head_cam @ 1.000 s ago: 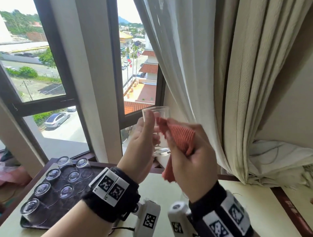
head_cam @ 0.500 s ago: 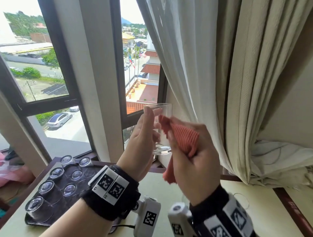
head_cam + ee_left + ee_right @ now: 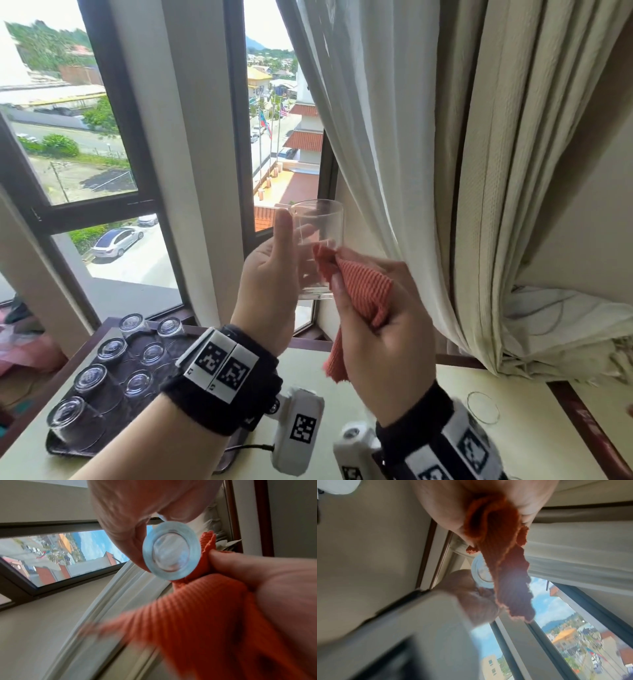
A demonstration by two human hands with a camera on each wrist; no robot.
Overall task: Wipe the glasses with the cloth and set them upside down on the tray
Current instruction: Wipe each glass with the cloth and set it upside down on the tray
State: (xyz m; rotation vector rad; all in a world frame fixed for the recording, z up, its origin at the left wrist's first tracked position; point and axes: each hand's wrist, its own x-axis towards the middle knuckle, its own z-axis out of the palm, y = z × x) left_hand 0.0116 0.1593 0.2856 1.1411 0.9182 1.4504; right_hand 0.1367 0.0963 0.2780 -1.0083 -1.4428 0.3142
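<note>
Left hand (image 3: 274,281): fingers wrapped round the glass (image 3: 317,246), held upright in the air before the window.
Right hand (image 3: 383,329): clenched on the orange cloth (image 3: 363,291), pressed to the glass's lower side at 4 o'clock.
Tray (image 3: 72,452): on the tabletop (image 3: 428,411) at 8 o'clock, holding eight upturned glasses (image 3: 90,378) in two rows.
Spare glass (image 3: 483,407): on the tabletop at 4 o'clock.

Strong daylight enters through the window (image 3: 102,137) at upper left, overexposing the sky; both wrist views are motion-blurred and bent at the edges.
</note>
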